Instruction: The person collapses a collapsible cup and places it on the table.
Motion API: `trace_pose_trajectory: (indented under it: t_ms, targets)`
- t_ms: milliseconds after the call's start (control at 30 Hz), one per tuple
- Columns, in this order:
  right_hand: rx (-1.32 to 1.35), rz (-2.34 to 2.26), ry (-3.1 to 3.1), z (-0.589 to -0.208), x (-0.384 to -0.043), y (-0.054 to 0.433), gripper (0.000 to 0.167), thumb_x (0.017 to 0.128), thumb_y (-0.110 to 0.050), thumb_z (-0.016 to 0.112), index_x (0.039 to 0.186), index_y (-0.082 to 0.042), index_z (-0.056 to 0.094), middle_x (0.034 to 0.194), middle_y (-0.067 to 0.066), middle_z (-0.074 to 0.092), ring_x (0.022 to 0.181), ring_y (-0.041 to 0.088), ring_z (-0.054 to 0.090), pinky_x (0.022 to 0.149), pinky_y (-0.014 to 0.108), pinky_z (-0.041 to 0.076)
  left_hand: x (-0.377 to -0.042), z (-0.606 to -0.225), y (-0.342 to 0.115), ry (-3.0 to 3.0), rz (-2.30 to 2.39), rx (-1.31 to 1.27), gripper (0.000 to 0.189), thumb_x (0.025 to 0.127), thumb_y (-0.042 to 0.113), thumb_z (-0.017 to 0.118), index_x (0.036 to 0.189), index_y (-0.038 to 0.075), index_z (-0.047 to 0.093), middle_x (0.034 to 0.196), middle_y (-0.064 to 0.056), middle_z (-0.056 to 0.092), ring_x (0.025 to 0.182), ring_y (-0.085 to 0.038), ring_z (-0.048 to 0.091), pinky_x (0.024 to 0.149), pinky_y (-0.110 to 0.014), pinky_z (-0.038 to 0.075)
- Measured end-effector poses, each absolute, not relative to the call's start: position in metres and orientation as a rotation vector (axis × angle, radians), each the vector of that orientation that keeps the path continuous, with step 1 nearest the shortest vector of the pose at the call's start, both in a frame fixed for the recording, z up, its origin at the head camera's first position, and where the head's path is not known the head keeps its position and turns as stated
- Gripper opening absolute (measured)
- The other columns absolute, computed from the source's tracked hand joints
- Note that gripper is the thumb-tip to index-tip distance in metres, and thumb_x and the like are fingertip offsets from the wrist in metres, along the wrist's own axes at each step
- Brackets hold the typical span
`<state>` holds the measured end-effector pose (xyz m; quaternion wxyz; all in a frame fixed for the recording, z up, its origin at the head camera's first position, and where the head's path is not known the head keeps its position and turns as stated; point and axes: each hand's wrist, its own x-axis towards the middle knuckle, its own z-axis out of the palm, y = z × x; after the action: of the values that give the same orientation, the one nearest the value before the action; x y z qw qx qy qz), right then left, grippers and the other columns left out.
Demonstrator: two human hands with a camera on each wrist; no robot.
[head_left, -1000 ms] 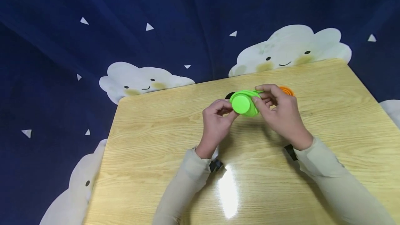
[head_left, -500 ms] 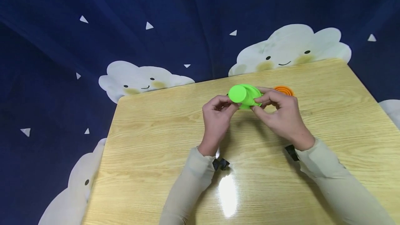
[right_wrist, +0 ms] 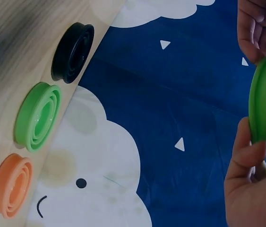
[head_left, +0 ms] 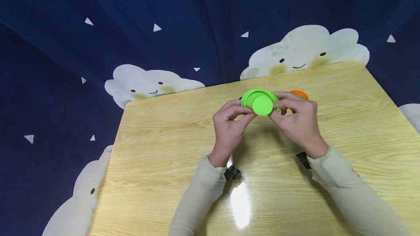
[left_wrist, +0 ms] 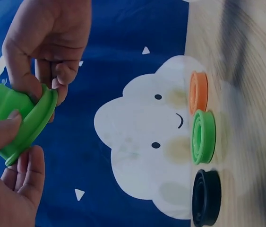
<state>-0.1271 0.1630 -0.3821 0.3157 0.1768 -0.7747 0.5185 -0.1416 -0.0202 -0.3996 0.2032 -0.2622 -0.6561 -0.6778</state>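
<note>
A bright green collapsible cup [head_left: 262, 105], apparently soft, is held up between both hands over the far part of the table, its round base turned toward the head camera. My left hand [head_left: 229, 126] pinches its rim from the left, thumb in front. From the other side my right hand [head_left: 296, 119] pinches it between thumb and fingers. The left wrist view shows the cup [left_wrist: 29, 125] partly drawn out, the left thumb [left_wrist: 3, 133] on its wall and the right fingers at its rim. In the right wrist view only the ringed rim part [right_wrist: 262, 101] shows well.
On the wooden table [head_left: 157, 148], along its far edge, lie three flattened ringed cups: black [right_wrist: 72, 53], green [right_wrist: 37, 117] and orange [right_wrist: 11, 186]. A dark blue curtain [head_left: 177, 50] with white clouds hangs right behind that edge.
The cup's base swung up and left by half a second ago, then back right and slightly down. Both hands keep hold of the cup, their fingers shifting a little on it.
</note>
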Motion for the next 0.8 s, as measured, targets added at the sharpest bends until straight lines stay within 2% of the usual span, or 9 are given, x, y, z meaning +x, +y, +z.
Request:
trace_pose_trajectory:
  t_ms: [100,200,267,367,500,633,800]
  targets:
    - [0.447,1.29,-2.061,-0.3809,-0.1273,0.1617,0.008,0.074,0.005,0.082,0.071,-0.002,0.078,0.095,0.01,0.076,0.083,0.014,0.068,0.056,0.018,0.045,-0.1418,-0.3979,-0.022,-1.856,-1.742,-0.782,0.009,0.077,-0.005,0.084,0.08,-0.006,0.076,0.097,-0.018,0.071,0.097,-0.026,0.069,0.086,-0.037,0.06]
    - [0.476,1.193,-2.074,-0.3809,-0.1265,0.161,0.006,0.073,0.003,0.08,0.07,-0.002,0.078,0.096,0.012,0.076,0.078,0.018,0.068,0.057,0.016,0.046,-0.1427,-0.3976,-0.0239,-1.873,-1.7,-0.792,0.011,0.075,-0.006,0.086,0.079,-0.005,0.076,0.095,-0.018,0.072,0.095,-0.026,0.069,0.085,-0.035,0.06]
    - [0.519,1.124,-2.084,-0.382,-0.1259,0.1606,0.002,0.075,0.001,0.077,0.074,0.0,0.079,0.099,0.014,0.075,0.077,0.022,0.069,0.058,0.014,0.047,-0.1428,-0.3979,-0.0253,-1.88,-1.738,-0.789,0.011,0.075,-0.007,0.085,0.08,-0.007,0.075,0.096,-0.019,0.071,0.096,-0.028,0.069,0.084,-0.035,0.06]
    - [0.582,1.045,-2.096,-0.3842,-0.126,0.1593,0.008,0.08,-0.001,0.074,0.082,0.003,0.079,0.105,0.019,0.073,0.079,0.027,0.07,0.06,0.013,0.049,-0.1426,-0.3987,-0.0263,-1.881,-1.818,-0.775,0.012,0.074,-0.009,0.084,0.082,-0.008,0.075,0.097,-0.02,0.07,0.096,-0.03,0.068,0.081,-0.035,0.061]
    - [0.582,1.005,-2.107,-0.3853,-0.1262,0.1576,0.011,0.084,-0.003,0.073,0.089,0.005,0.079,0.107,0.022,0.072,0.078,0.03,0.071,0.061,0.014,0.051,-0.1413,-0.3992,-0.0257,-1.888,-1.85,-0.766,0.013,0.075,-0.007,0.085,0.083,-0.007,0.075,0.097,-0.019,0.071,0.096,-0.027,0.069,0.079,-0.035,0.061]
    - [0.52,1.069,-2.115,-0.3829,-0.1245,0.157,0.009,0.084,-0.001,0.072,0.087,0.003,0.08,0.107,0.018,0.073,0.076,0.021,0.07,0.063,0.016,0.051,-0.1418,-0.3998,-0.0246,-1.861,-1.966,-0.728,0.013,0.076,-0.005,0.084,0.085,-0.007,0.075,0.097,-0.017,0.072,0.093,-0.024,0.07,0.078,-0.039,0.062]
    - [0.414,1.496,-2.105,-0.3786,-0.1177,0.1593,0.012,0.087,0.008,0.07,0.093,0.002,0.078,0.111,0.011,0.073,0.087,0.012,0.07,0.073,0.016,0.056,-0.1454,-0.3999,-0.0244,-1.845,-2.174,-0.598,0.011,0.078,-0.007,0.082,0.085,-0.006,0.074,0.089,-0.018,0.072,0.084,-0.022,0.069,0.073,-0.037,0.062]
